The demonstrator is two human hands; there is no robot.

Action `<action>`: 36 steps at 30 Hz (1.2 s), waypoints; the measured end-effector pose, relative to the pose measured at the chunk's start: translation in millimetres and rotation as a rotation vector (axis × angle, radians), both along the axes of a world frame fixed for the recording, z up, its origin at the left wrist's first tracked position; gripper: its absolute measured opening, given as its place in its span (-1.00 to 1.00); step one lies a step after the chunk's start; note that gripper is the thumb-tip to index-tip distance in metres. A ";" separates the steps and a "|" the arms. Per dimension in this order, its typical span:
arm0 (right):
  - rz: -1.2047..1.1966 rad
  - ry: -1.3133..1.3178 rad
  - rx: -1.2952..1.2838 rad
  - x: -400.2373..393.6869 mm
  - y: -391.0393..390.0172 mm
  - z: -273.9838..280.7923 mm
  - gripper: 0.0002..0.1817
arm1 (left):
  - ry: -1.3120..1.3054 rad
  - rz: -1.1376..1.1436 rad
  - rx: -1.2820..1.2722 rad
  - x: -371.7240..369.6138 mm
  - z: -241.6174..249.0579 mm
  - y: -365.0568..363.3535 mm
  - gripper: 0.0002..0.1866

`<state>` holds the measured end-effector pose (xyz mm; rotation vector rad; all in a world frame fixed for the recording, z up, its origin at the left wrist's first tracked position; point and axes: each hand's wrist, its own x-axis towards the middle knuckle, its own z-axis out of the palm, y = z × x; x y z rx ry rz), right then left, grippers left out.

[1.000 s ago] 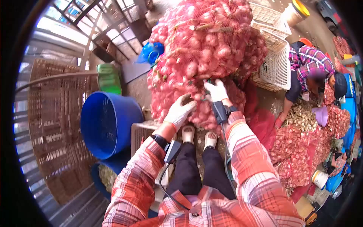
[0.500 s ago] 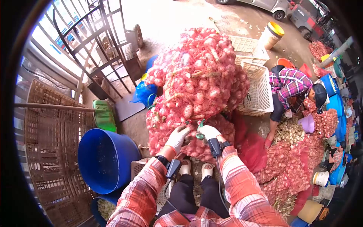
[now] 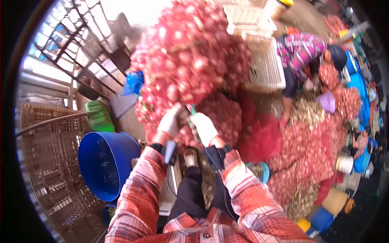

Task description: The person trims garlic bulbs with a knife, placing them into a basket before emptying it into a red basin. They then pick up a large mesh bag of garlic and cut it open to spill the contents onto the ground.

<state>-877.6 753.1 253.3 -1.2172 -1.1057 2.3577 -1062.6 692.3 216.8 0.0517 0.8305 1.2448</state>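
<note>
Large red mesh sacks of garlic (image 3: 186, 56) are stacked in front of me, the upper one bulging over a lower one (image 3: 221, 117). A green tie (image 3: 192, 110) shows at the upper sack's lower edge, between my hands. My left hand (image 3: 172, 120), in a whitish glove, is closed at the sack's edge; what its fingers pinch is blurred. My right hand (image 3: 203, 127), also gloved, is closed on the green tie, close beside the left.
A blue tub (image 3: 109, 166) and green dustpan (image 3: 99, 116) are on the left. Pale plastic crates (image 3: 263, 67) stand behind the sacks. At right, a bent co-worker (image 3: 304, 52) is beside piled garlic (image 3: 306, 150) and a purple bowl (image 3: 326, 102).
The view has shifted, and the sacks now appear higher and further left. Both hands also appear further up and left, still at the sack's edge. A light-blue basin has come into view at right.
</note>
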 end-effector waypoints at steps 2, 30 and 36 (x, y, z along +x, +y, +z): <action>-0.116 -0.019 -0.022 3.4 -15.3 26.2 -0.83 | -0.242 0.192 0.058 6.2 -13.0 8.9 -0.66; 0.013 0.121 0.063 46.5 5.9 19.7 -0.60 | -0.101 0.572 -0.402 61.3 27.5 53.5 -0.62; 0.009 0.127 0.786 62.4 -17.2 128.3 -0.71 | -0.148 0.464 -0.210 89.4 150.7 32.7 -0.55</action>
